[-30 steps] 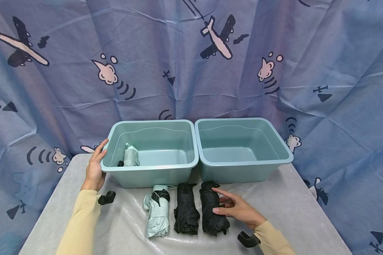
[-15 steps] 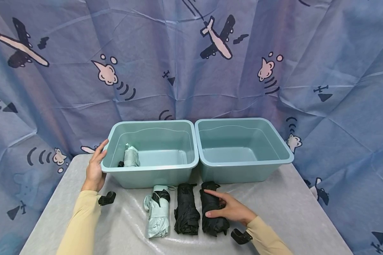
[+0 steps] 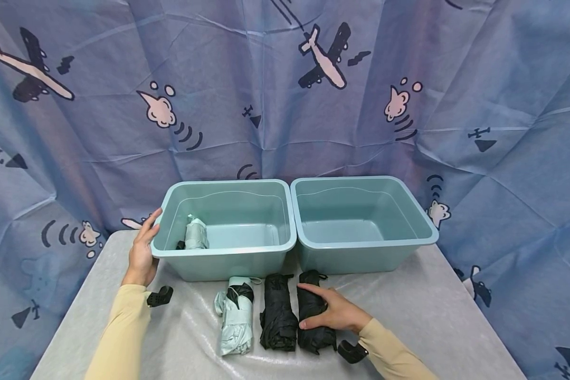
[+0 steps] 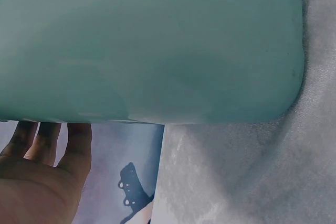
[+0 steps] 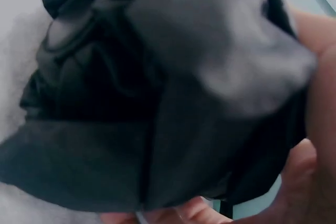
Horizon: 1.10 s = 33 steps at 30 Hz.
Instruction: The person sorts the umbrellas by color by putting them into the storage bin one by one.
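Note:
My right hand (image 3: pixel 336 310) spans a black folded umbrella (image 3: pixel 318 340) on the table, the rightmost of three in a row. Its thumb lies over the near side and its fingers reach across the far side. Crumpled black cloth fills the right wrist view, with fingertips (image 5: pixel 194 211) showing beneath it. Beside it lie another black folded umbrella (image 3: pixel 278 316) and a pale green folded umbrella (image 3: pixel 237 322). At the left, my left hand (image 3: pixel 141 256) rests straight fingers against the outer end of the left green bin (image 3: pixel 228 264). Inside that bin lies a pale green folded umbrella (image 3: pixel 197 235).
A second green bin (image 3: pixel 356 258) stands right beside the first, behind the row of umbrellas. A small black object (image 3: pixel 180 245) shows in the left bin. The grey-white table (image 3: pixel 423 316) extends to both sides, and a blue printed curtain (image 3: pixel 266 105) hangs behind.
The right hand has moved left over the rightmost black umbrella, its fingers reaching farther across, and the umbrella's near end has shifted slightly left. The left hand stays at the bin.

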Each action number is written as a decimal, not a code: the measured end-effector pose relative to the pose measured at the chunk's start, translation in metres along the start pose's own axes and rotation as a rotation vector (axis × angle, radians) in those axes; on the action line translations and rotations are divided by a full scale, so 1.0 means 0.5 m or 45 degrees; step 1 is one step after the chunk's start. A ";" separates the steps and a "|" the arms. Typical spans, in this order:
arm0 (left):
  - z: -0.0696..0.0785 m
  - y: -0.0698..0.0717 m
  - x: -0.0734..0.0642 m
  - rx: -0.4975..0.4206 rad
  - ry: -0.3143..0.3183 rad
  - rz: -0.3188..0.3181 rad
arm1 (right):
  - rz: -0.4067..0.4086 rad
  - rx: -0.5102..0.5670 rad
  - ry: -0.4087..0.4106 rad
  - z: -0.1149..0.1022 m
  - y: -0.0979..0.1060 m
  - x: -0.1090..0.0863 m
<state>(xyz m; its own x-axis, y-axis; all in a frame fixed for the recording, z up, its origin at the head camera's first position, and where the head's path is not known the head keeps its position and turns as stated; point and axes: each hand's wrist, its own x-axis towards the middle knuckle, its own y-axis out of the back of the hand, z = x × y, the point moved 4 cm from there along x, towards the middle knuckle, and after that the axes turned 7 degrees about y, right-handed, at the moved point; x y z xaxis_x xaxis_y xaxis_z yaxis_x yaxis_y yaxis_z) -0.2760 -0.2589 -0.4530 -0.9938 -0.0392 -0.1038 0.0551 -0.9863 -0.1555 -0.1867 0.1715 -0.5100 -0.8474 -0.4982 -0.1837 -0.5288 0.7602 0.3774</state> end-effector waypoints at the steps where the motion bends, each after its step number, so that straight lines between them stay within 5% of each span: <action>1: 0.000 -0.001 0.000 -0.002 0.003 0.001 | -0.001 0.034 0.005 0.002 0.000 0.001; 13: -0.002 0.001 0.000 0.002 -0.001 -0.005 | 0.031 0.263 0.021 0.016 0.017 -0.028; 28: -0.002 -0.001 0.001 -0.001 -0.006 -0.022 | -0.030 0.563 0.165 -0.066 0.025 -0.095; 33: -0.003 0.000 0.001 -0.001 -0.011 -0.024 | -0.038 0.535 0.254 -0.094 0.033 -0.112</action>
<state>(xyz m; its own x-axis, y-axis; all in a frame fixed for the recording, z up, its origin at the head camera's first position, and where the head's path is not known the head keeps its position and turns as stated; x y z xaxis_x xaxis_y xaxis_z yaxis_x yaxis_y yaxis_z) -0.2764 -0.2589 -0.4543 -0.9955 -0.0218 -0.0925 0.0363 -0.9867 -0.1585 -0.1459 0.1924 -0.4510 -0.8272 -0.5619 0.0051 -0.5617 0.8266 -0.0337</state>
